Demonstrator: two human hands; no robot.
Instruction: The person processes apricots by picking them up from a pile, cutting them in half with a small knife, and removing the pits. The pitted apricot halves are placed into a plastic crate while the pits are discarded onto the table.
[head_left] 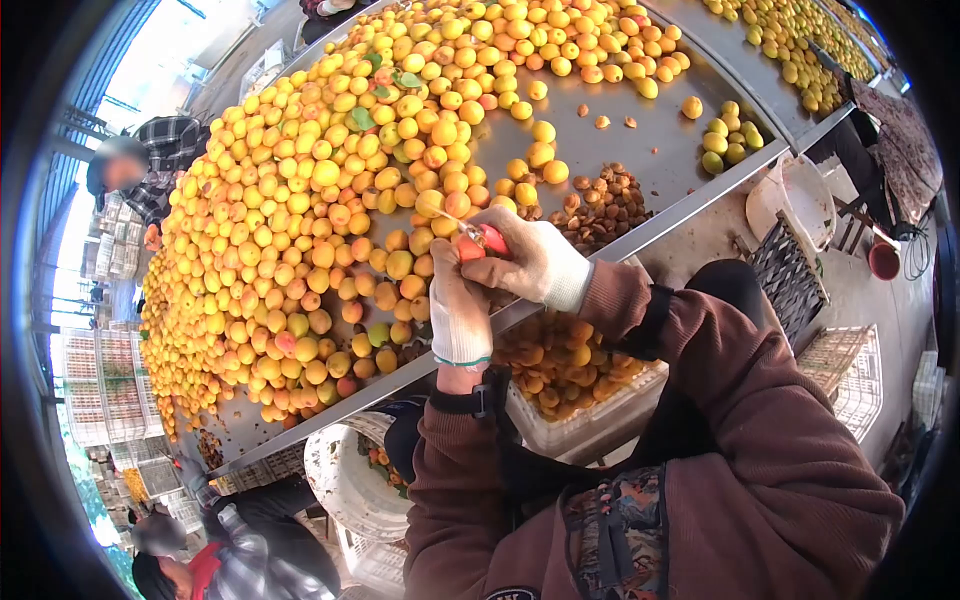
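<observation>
Apricots (300, 230) lie heaped across the steel desk (640, 150). At its near edge the gloved left hand (457, 305) lifts curled fingers; I cannot tell what its grip holds. Touching it, the right hand (530, 262) holds a red-handled knife (480, 240), grip tight. Pits (600, 205) lie just beyond.
</observation>
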